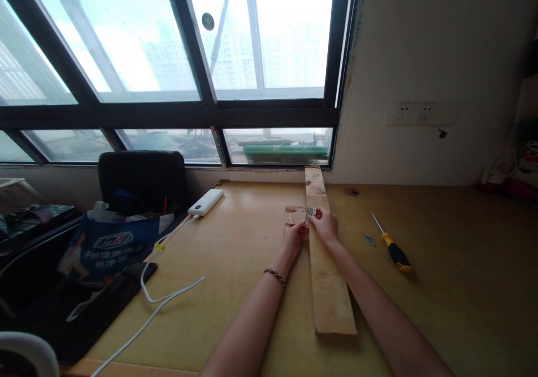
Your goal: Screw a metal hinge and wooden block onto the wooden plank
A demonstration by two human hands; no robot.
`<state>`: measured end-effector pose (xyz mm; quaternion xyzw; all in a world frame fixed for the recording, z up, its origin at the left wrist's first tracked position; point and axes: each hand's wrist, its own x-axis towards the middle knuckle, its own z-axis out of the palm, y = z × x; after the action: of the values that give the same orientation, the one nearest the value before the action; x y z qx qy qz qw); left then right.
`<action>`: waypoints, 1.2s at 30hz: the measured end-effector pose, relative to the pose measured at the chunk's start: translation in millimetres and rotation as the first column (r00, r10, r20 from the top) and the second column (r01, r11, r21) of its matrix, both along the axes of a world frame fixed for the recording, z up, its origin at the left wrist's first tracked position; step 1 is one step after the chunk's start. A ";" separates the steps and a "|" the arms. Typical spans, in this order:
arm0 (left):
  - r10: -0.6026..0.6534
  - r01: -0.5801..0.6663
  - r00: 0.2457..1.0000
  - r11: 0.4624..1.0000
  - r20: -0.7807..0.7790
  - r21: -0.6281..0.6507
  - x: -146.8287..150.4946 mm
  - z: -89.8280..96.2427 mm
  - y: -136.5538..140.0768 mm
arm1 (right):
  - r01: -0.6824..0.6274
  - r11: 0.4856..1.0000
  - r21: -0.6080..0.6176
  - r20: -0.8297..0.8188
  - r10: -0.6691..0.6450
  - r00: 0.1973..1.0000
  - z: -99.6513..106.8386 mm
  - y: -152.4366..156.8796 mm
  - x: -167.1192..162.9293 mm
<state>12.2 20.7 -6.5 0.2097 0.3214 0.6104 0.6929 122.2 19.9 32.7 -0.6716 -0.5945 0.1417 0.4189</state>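
A long wooden plank (pixel 331 293) lies on the table, running away from me toward the window. Against its left side, near the far half, sits a short wooden block (pixel 295 214). Where the two pieces meet is a small metal hinge (pixel 310 213) with holes in it. My left hand (pixel 296 234), with a braided bracelet at the wrist, grips the near side of the short block beside the hinge. Over the plank, my right hand (pixel 325 227) pinches the hinge's right side between thumb and fingers. The fingers partly cover the hinge.
To the right lie several screws (pixel 369 240) and a yellow-black screwdriver (pixel 394 251) on the table (pixel 252 287). At the left edge are a white power bank (pixel 205 202) and a white cable (pixel 168 297). A black chair (pixel 142 178) and a blue bag (pixel 111 248) stand beyond that edge.
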 end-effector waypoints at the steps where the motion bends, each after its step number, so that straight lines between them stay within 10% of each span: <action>1: -0.003 0.003 1.000 1.000 -0.007 0.009 0.4 -0.8 0.3 | -0.001 1.000 0.000 0.011 0.001 1.000 -0.3 0.1 0.0; 36: -0.019 0.018 0.998 1.000 -0.052 -0.002 0.6 3.0 -0.7 | -0.032 0.999 -0.007 0.211 0.033 0.977 1.4 -3.6 -0.7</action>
<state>12.8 20.0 -3.5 0.2282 0.3378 0.5981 0.6900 121.5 16.3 34.1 -0.6739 -0.6462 0.0774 0.3497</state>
